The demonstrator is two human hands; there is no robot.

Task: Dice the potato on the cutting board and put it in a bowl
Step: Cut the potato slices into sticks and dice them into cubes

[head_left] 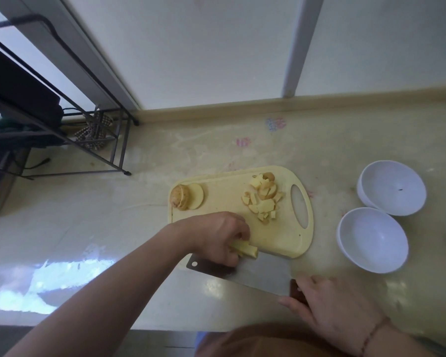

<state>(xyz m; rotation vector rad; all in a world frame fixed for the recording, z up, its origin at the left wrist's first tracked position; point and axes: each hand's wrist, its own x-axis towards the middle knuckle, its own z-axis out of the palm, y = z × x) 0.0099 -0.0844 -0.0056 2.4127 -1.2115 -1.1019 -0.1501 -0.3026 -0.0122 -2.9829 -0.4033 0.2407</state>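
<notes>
Dicing under way, about halfway by the look of it. Left hand at the near edge of the cutting board, fingers curled and pinching a bundle of potato sticks. Sticks poking out from under the fingertips toward the right, long way running left to right along the board's near edge. Knife lying just on the near side of them, wide blade flat-looking and angled, tip end under the left hand. Right hand wrapped round the dark handle, thumb on top.

Key thing for the next cut: free ends of the sticks on the right of the fingers, blade side, so cuts probably across the sticks, working back toward the fingertips (careful there!).

Pile of cut potato pieces at the far right of the board, near the handle hole. Uncut potato end with 1 round slice at the far left corner. 2 white bowls well to the right of the board, right hand nearer to them, nothing in them yet except a tiny dark speck in the far one.
</notes>
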